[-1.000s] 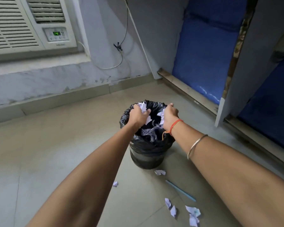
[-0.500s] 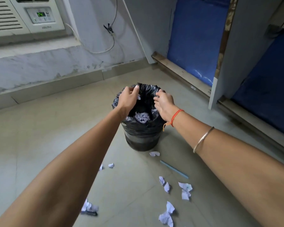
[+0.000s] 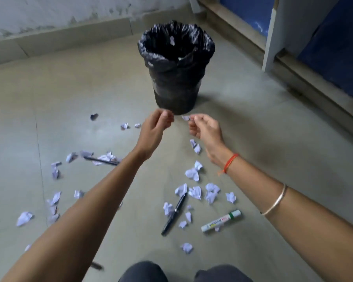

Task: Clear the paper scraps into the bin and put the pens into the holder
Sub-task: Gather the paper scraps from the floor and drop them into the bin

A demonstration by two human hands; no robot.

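Note:
A black bin [image 3: 176,82] lined with a black bag stands on the floor ahead, with a few paper bits stuck inside its rim. My left hand [image 3: 154,130] and my right hand [image 3: 205,129] hover in front of the bin's base, fingers loosely curled, holding nothing. Several crumpled white paper scraps [image 3: 193,174] lie scattered across the floor. A black pen [image 3: 173,214] lies near the middle. A white marker with a green cap [image 3: 221,220] lies to its right. Another dark pen [image 3: 101,160] lies among scraps at the left. No pen holder is in view.
A grey tiled floor [image 3: 273,151] runs to a wall skirting [image 3: 73,35] at the back. A wooden sill and blue panels [image 3: 338,37] line the right side. My knees [image 3: 143,271] show at the bottom edge. A small dark object [image 3: 97,266] lies at the lower left.
Both hands have left the bin's mouth and drawn back toward me, down in front of its base. The view has tilted down, showing more scraps and pens.

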